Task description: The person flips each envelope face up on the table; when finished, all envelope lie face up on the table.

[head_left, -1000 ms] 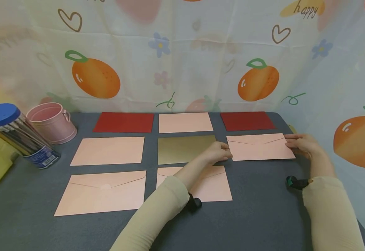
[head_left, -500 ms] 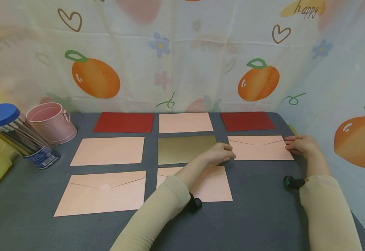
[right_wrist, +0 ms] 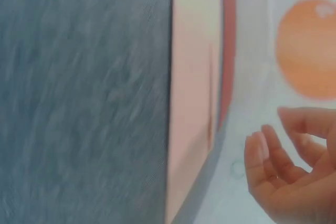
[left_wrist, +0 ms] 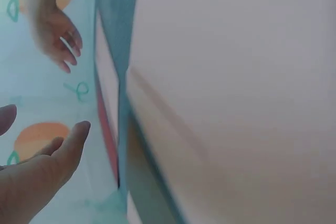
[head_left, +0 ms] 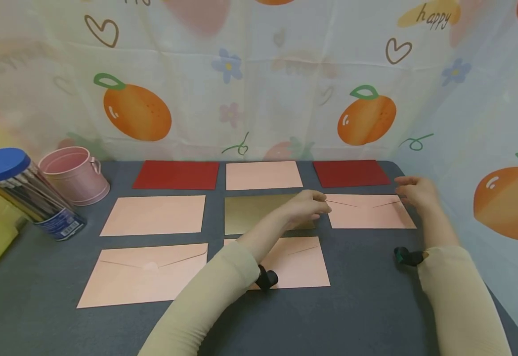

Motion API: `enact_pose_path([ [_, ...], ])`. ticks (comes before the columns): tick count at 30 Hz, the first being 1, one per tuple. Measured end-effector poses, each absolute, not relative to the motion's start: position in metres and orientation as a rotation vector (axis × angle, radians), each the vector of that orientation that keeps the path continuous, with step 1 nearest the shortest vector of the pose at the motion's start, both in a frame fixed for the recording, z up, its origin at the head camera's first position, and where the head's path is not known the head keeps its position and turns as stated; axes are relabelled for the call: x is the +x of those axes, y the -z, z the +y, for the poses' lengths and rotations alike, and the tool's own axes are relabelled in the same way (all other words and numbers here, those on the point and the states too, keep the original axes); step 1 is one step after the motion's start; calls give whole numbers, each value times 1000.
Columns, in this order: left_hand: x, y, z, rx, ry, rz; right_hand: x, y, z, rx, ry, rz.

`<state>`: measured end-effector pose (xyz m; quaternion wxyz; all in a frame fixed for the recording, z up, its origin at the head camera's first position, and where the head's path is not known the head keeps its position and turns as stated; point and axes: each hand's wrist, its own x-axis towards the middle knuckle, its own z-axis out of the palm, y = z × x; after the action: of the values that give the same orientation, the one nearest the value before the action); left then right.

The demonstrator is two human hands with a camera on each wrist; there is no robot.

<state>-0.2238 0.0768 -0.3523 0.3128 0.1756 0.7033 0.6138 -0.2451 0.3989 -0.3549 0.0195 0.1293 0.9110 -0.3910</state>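
A pale pink envelope [head_left: 370, 215] lies flap side up at the right end of the middle row. My left hand [head_left: 304, 208] hovers at its left edge, over the right part of an olive envelope [head_left: 252, 212], fingers loosely bent with nothing between them. Beyond its upper right corner is my right hand [head_left: 419, 194], raised, its fingers relaxed and holding nothing. The right wrist view has the bare fingers of the right hand [right_wrist: 299, 166] apart from the pink envelope [right_wrist: 191, 87]. Under my left forearm, another pink envelope [head_left: 299, 267] is partly hidden.
Two red envelopes [head_left: 176, 174] flank a pink one [head_left: 263, 175] in the back row. More pink envelopes [head_left: 152, 215] lie at left. A blue-lidded jar of sticks [head_left: 32, 195] and a pink bucket [head_left: 74, 178] stand at the table's left. A fruit-print cloth [head_left: 259, 109] hangs behind.
The right hand has let go of the right-hand pink envelope's edge and risen up and left. The left hand has also lifted slightly away. The envelope, nudged square earlier, now lies flat.
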Motion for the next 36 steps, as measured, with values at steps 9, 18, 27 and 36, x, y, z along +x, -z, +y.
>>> enact_pose_path([
  [9, -238, 326, 25, 416, -1665, 2002, -248, 343, 345, 154, 1263, 2855],
  [18, -241, 329, -57, 330, -1604, 2181, -247, 344, 297, -48, 1272, 2781],
  [27, -239, 359, -109, 130, -1568, 2219, -244, 357, 265, -154, 1349, 2630],
  [36, -233, 367, -118, 19, -1554, 2128, -241, 367, 245, -218, 1247, 2561],
])
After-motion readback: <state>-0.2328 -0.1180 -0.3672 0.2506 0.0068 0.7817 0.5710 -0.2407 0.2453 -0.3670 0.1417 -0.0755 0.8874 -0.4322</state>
